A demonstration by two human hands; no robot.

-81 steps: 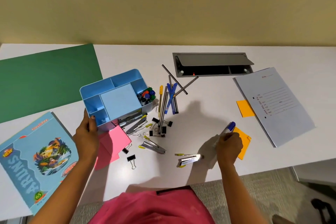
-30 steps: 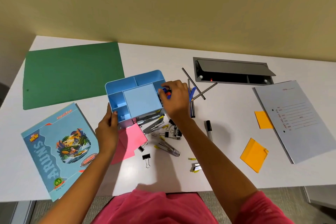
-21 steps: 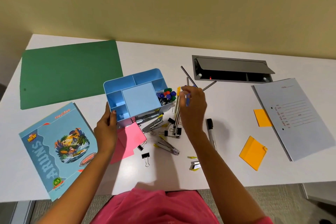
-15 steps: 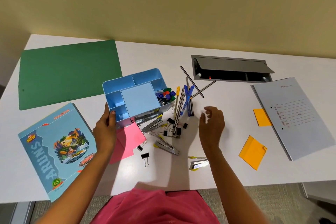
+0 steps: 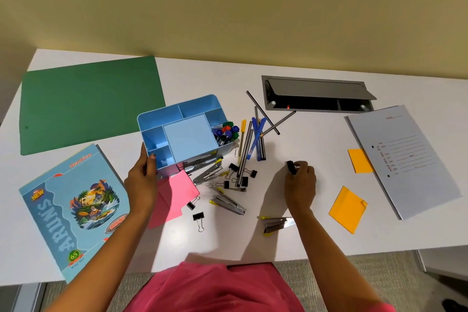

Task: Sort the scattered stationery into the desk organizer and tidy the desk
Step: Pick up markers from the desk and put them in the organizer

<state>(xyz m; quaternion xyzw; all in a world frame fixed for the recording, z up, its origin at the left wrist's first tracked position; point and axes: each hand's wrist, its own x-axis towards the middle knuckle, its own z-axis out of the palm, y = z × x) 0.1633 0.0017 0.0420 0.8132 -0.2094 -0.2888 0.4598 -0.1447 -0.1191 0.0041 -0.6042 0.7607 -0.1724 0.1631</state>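
A light blue desk organizer (image 5: 188, 138) stands mid-desk, with several capped markers (image 5: 226, 132) in its right compartment. My left hand (image 5: 140, 180) grips its near left corner. My right hand (image 5: 300, 183) lies on the desk to the right and pinches a black marker (image 5: 291, 167), whose cap end sticks out past my fingers. Several pens and pencils (image 5: 254, 142) lie loose just right of the organizer. Black binder clips (image 5: 240, 177) and metal staplers (image 5: 228, 204) are scattered in front of it.
A green folder (image 5: 88, 104) lies at back left, a blue notebook (image 5: 73, 210) at front left, pink paper (image 5: 174, 195) by my left hand. Orange sticky pads (image 5: 348, 208) and a grey file (image 5: 402, 157) sit right. An open cable hatch (image 5: 316, 96) is behind.
My right hand dropped a blue marker into the organizer, then swung right and down over the desk and took hold of the black marker. My left hand stayed on the organizer.
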